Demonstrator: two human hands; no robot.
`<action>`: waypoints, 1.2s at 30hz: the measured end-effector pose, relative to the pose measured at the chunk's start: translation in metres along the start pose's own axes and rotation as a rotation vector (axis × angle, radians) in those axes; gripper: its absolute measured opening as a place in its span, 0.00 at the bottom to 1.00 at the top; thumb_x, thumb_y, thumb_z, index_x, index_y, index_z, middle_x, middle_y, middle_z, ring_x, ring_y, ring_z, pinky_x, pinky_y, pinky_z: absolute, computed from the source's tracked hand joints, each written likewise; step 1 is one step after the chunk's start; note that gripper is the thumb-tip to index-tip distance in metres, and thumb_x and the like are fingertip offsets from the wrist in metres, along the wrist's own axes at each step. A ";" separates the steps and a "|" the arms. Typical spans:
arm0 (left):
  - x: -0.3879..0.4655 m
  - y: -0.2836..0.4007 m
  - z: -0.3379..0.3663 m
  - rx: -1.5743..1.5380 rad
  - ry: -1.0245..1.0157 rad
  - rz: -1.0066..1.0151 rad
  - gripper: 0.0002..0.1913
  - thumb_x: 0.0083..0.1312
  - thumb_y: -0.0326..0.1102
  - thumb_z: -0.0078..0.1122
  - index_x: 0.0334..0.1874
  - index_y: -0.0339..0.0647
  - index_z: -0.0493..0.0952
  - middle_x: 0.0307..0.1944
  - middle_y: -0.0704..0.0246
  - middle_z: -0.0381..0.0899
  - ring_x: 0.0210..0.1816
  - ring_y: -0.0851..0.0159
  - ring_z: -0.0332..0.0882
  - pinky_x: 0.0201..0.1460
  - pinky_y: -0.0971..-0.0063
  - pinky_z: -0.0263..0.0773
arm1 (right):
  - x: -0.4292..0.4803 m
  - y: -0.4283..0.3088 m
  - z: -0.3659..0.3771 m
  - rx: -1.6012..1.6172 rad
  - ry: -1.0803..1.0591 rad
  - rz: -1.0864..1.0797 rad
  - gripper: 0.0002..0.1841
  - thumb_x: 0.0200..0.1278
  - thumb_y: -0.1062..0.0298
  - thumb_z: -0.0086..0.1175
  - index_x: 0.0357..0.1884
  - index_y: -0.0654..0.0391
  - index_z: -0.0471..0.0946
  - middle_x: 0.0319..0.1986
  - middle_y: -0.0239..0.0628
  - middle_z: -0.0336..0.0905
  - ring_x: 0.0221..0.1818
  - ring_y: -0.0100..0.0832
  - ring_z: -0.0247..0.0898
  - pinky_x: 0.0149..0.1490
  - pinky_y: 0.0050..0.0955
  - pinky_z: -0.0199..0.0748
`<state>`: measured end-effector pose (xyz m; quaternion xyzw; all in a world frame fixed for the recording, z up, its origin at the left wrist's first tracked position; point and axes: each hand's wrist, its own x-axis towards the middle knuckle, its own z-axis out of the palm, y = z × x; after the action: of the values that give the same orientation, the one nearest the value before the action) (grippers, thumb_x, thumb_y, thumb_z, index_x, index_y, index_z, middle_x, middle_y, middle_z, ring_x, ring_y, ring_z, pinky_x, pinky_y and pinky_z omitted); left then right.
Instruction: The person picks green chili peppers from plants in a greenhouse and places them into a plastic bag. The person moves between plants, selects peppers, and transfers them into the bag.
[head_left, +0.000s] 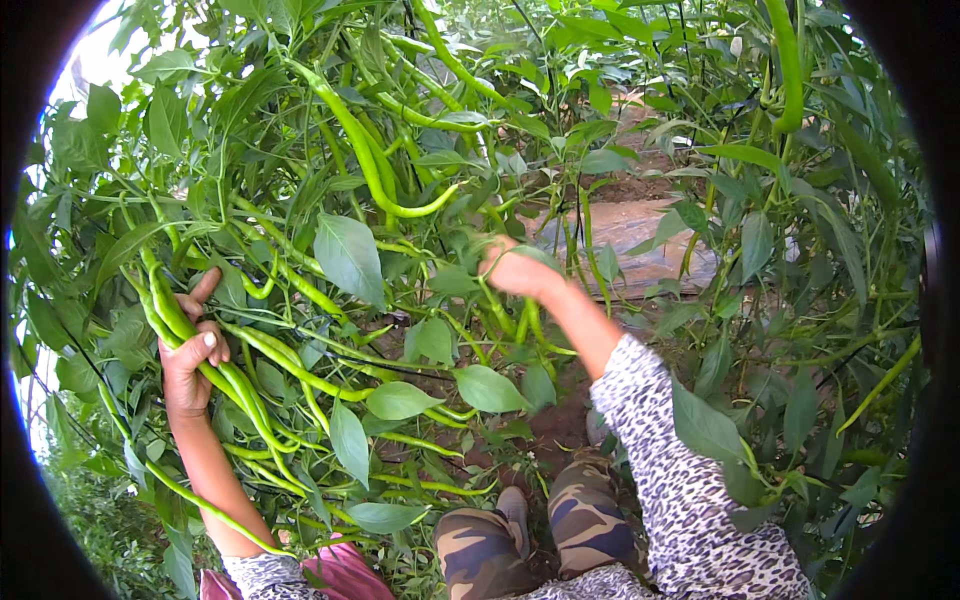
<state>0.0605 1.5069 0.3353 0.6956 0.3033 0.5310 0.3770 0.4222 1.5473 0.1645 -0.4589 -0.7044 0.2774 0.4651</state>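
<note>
My left hand (196, 352) is closed around several long green chili peppers (244, 394) at the left, with the thumb across them and a finger pointing up. Out in front, my right hand (517, 268) reaches in among the stems and leaves at the centre; it is blurred, leaves partly cover its fingers, and whether it holds anything does not show. Below it hang more green peppers (525, 319). A curved pepper (367, 157) hangs above and between my hands.
Dense pepper plants (742, 420) stand on both sides, with thin dark strings among them. Plastic film (645, 244) lies on the soil behind my right hand. A long pepper (787, 67) hangs at the upper right. Below are my camouflage-covered knees (480, 555) and a shoe (514, 510).
</note>
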 end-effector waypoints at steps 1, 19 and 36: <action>-0.001 -0.001 0.000 -0.015 0.008 0.008 0.20 0.44 0.27 0.61 0.39 0.40 0.63 0.55 0.48 0.66 0.15 0.77 0.63 0.20 0.84 0.66 | -0.003 -0.007 0.018 -0.103 0.034 -0.040 0.21 0.52 0.75 0.44 0.52 0.58 0.70 0.36 0.43 0.77 0.36 0.35 0.73 0.41 0.33 0.72; -0.040 0.026 0.164 -0.066 -0.161 -0.074 0.31 0.45 0.24 0.60 0.55 0.28 0.62 0.58 0.49 0.63 0.55 0.57 0.69 0.54 0.66 0.71 | -0.007 -0.085 0.123 -0.704 0.216 0.046 0.14 0.56 0.65 0.47 0.37 0.63 0.79 0.48 0.69 0.66 0.26 0.40 0.78 0.25 0.32 0.75; 0.012 -0.031 0.089 0.352 0.121 -0.236 0.24 0.44 0.22 0.55 0.48 0.30 0.68 0.45 0.62 0.73 0.46 0.65 0.71 0.47 0.75 0.67 | -0.075 0.013 -0.056 -0.444 0.485 0.357 0.12 0.55 0.71 0.44 0.40 0.61 0.74 0.26 0.52 0.76 0.28 0.46 0.74 0.34 0.40 0.70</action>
<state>0.1488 1.5149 0.3018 0.6773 0.4926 0.4628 0.2906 0.4892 1.4831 0.1472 -0.7166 -0.5256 0.0778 0.4518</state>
